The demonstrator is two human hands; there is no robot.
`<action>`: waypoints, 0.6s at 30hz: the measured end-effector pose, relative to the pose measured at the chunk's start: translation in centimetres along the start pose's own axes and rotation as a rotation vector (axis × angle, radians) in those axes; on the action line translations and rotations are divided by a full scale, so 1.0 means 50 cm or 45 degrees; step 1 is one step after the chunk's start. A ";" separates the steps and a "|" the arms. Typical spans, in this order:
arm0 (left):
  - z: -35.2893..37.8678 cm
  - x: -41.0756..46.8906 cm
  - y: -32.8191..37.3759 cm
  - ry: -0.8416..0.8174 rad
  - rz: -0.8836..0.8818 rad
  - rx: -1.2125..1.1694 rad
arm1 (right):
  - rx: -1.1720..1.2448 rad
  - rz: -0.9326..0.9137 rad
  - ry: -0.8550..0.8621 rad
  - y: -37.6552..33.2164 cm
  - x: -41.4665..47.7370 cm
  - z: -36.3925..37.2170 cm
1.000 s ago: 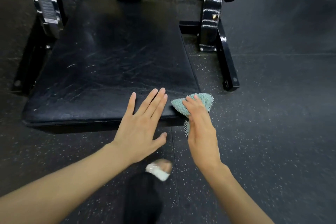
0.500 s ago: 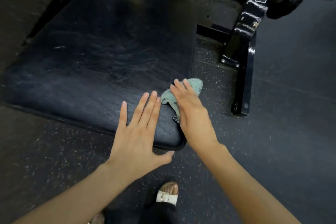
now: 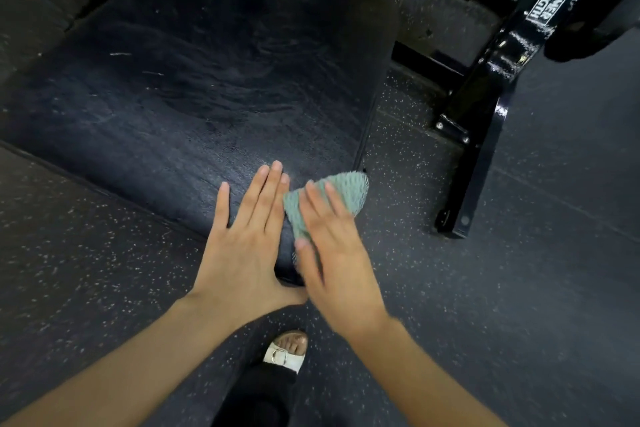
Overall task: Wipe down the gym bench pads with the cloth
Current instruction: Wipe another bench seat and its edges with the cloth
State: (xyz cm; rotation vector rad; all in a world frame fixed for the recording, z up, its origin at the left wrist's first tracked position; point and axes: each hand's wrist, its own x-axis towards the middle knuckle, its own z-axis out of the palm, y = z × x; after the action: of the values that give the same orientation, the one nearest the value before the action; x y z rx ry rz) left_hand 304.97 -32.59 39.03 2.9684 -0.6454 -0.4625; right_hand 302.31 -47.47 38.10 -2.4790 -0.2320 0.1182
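Right hand (image 3: pixel 337 253) lies flat, fingers spread, pressing the cloth (image 3: pixel 332 196) onto the near right corner of the pad (image 3: pixel 194 97); it presses the cloth down and does not pinch it. Left hand (image 3: pixel 247 232) is flat and empty, just beside it on the same corner, thumb hooked over the pad's edge. The cloth looks soft, light and limp, likely to bunch or slip off the edge, so a broad palm over its middle suits it best. The pad looks firm, smooth and scuffed, probably a little slick where wiped. To the right a black steel frame (image 3: pixel 481 135) stands on the speckled floor (image 3: pixel 519 288), near enough to catch knuckles on a wide stroke. A sandalled foot (image 3: pixel 287 350) stands below the hands.
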 end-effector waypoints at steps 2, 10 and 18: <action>0.000 0.001 0.008 0.021 -0.031 -0.015 | -0.017 -0.032 -0.060 0.001 -0.020 0.003; 0.002 0.004 0.025 -0.010 -0.131 -0.012 | -0.226 -0.298 -0.088 0.092 0.077 -0.037; 0.007 -0.001 0.054 0.087 -0.275 0.053 | -0.223 -0.635 -0.158 0.161 0.143 -0.061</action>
State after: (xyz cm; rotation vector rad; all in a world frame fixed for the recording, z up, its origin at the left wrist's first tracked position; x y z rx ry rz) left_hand 303.77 -35.02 39.06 3.0926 -0.3332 -0.3627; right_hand 310.87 -54.17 35.39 -2.5051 -0.9368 0.0412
